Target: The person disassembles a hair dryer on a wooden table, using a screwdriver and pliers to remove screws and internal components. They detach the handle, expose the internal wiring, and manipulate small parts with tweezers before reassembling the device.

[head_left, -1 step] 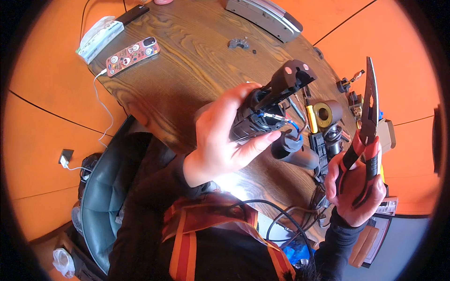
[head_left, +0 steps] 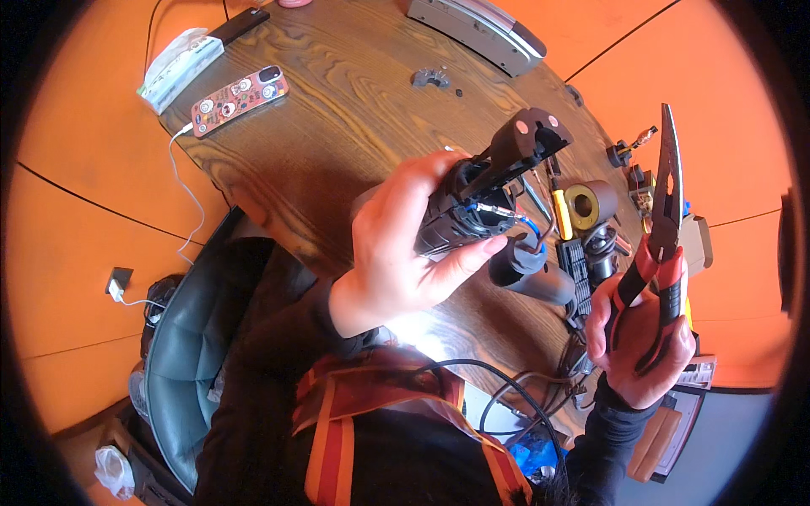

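My left hand (head_left: 392,244) is wrapped round a dark cylindrical appliance housing (head_left: 462,211), lifted above the table. Its open end shows black inner parts and a brown end piece with two round pinkish spots. A blue wire (head_left: 530,226) and a metal-looking connector (head_left: 494,210) come out of that opening. Just beyond my thumb is a dark grey tube-shaped part (head_left: 540,285), close to the wires; whether they join is unclear. My right hand (head_left: 645,341) grips long-nose pliers (head_left: 666,211) by the red and black handles. Their jaws point up, away from the housing, and look nearly together.
The wooden table (head_left: 337,101) carries a patterned phone (head_left: 240,101) on a white cable, a tissue pack (head_left: 181,72) and small dark parts (head_left: 430,78). At right lie a yellow-handled tool (head_left: 562,214), a brown ring-shaped part (head_left: 591,205) and cables. A green chair (head_left: 194,363) stands at left.
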Available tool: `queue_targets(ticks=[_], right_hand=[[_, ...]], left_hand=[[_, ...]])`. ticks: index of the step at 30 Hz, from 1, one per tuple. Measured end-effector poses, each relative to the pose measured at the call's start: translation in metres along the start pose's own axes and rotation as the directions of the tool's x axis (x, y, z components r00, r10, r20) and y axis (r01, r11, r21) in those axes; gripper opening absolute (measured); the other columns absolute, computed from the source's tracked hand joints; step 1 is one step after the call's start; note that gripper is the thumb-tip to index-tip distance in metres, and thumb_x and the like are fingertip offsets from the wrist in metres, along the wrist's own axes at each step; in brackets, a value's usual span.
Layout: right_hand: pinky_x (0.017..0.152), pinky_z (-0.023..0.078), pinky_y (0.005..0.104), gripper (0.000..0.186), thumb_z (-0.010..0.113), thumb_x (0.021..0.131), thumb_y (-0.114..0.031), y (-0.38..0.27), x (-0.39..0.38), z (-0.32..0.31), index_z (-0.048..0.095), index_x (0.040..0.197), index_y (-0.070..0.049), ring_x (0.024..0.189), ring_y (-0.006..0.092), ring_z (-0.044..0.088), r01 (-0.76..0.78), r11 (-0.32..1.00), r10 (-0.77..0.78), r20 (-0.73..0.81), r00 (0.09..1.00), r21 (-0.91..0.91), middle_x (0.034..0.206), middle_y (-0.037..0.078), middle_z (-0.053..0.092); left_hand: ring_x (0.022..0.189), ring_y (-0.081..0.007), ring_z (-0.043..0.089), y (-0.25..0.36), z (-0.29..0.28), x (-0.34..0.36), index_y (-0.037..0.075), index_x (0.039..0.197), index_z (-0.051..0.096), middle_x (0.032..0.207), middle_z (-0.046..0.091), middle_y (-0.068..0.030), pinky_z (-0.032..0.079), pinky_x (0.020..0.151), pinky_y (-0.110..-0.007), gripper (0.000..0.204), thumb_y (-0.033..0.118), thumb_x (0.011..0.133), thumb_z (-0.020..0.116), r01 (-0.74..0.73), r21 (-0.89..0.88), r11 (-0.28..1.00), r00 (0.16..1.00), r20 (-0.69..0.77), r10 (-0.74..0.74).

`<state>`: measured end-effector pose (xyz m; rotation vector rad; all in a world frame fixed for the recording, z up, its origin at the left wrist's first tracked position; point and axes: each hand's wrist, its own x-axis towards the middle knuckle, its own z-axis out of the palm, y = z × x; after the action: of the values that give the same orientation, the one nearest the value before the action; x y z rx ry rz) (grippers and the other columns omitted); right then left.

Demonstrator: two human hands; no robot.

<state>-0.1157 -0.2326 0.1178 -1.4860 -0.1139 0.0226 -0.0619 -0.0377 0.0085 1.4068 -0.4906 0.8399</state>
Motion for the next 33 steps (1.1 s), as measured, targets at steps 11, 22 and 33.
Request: queue_targets(ticks=[11,22,33], right_hand=[[0.030,0.025,0.0211,0.072,0.054,0.073,-0.054,-0.004,0.002,-0.001,0.030,0.123,-0.008,0.049,0.0182,0.049,-0.099,0.994,0.103,0.108,0.989,-0.039,0.096,0.011,0.054],[0.033,0.027,0.0222,0.074,0.057,0.071,-0.056,-0.007,-0.009,0.009,0.033,0.119,-0.007,0.049,0.0178,0.049,-0.121,0.991,0.128,0.125,0.984,-0.062,0.083,0.016,0.054],[0.043,0.040,0.0260,0.075,0.061,0.070,-0.048,-0.006,-0.007,0.010,0.030,0.123,-0.004,0.066,0.0236,0.055,-0.151,0.988,0.148,0.112,0.983,0.020,0.113,0.015,0.046]], left_hand=[[0.071,-0.0287,0.057,-0.009,-0.001,-0.008,-0.003,0.102,0.047,0.086,0.054,-0.0143,0.046,0.063,-0.033,0.051,0.023,0.068,0.075,-0.056,0.199,0.978,0.998,-0.005,0.059],[0.078,-0.0264,0.061,-0.009,-0.004,-0.017,-0.007,0.120,0.042,0.092,0.060,-0.0162,0.048,0.071,-0.032,0.063,0.015,0.069,0.072,-0.004,-0.009,1.000,0.992,-0.126,0.002],[0.075,-0.0300,0.061,-0.020,-0.019,-0.015,-0.009,0.111,0.048,0.092,0.060,-0.0186,0.050,0.067,-0.033,0.056,0.017,0.067,0.071,-0.145,0.090,0.985,0.989,0.026,0.143]])
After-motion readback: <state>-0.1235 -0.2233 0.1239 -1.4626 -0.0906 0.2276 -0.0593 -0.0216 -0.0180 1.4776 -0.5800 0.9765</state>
